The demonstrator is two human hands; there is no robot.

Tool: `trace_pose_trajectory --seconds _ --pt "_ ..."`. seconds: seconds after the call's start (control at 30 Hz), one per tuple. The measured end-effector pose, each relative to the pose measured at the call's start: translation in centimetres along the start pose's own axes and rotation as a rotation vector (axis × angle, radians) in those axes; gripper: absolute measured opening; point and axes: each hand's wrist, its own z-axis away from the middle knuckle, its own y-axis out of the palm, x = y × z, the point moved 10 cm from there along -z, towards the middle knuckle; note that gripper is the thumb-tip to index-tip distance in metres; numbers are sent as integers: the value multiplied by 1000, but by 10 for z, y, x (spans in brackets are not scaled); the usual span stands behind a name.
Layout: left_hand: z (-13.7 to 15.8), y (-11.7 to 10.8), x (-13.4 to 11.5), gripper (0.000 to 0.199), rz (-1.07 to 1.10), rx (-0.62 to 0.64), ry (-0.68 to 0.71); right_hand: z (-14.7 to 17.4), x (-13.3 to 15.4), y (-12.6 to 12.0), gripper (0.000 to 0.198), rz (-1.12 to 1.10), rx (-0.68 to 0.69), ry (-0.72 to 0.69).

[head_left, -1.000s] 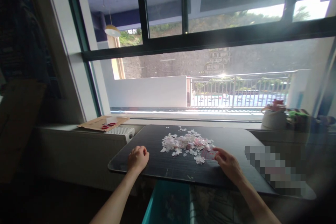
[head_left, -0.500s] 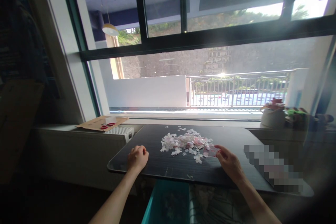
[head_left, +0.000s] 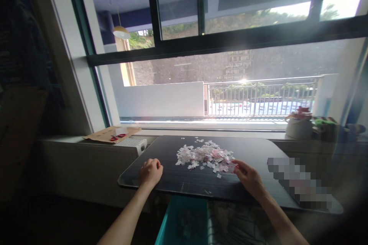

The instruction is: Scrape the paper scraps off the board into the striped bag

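A loose heap of small white and pinkish paper pieces (head_left: 201,155) lies on the dark tabletop (head_left: 184,182). At the heap's right edge, my right hand (head_left: 250,178) pinches a thin, pinkish, see-through sheet (head_left: 231,167) between thumb and fingers. That sheet touches the nearby pieces, and its far edge blends into them. My left hand (head_left: 151,173) rests curled in a fist on the table's left side, apart from the heap; nothing shows in it. One stray paper piece (head_left: 219,175) lies in front of the heap.
Below the table's front edge stands a teal bin (head_left: 166,222) with pale bits inside. Red-handled scissors (head_left: 117,137) lie on brown paper (head_left: 99,136) on the sill at left. A pale pot (head_left: 299,127) stands at right. A blurred-out patch (head_left: 301,185) covers the table's right end.
My right hand has moved slightly left with the sheet, and paper pieces at the heap's front right have shifted inward, leaving one apart. My left hand has stayed in place.
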Motion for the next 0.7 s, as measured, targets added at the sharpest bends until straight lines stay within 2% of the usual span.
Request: trace_pose_trajectory --seconds 0.57,0.7 --pt "0 0 0 16 3 -1 3 2 3 5 35 -167 73 34" --pt "-1 1 1 16 -2 -14 -1 6 10 10 33 -211 135 45"
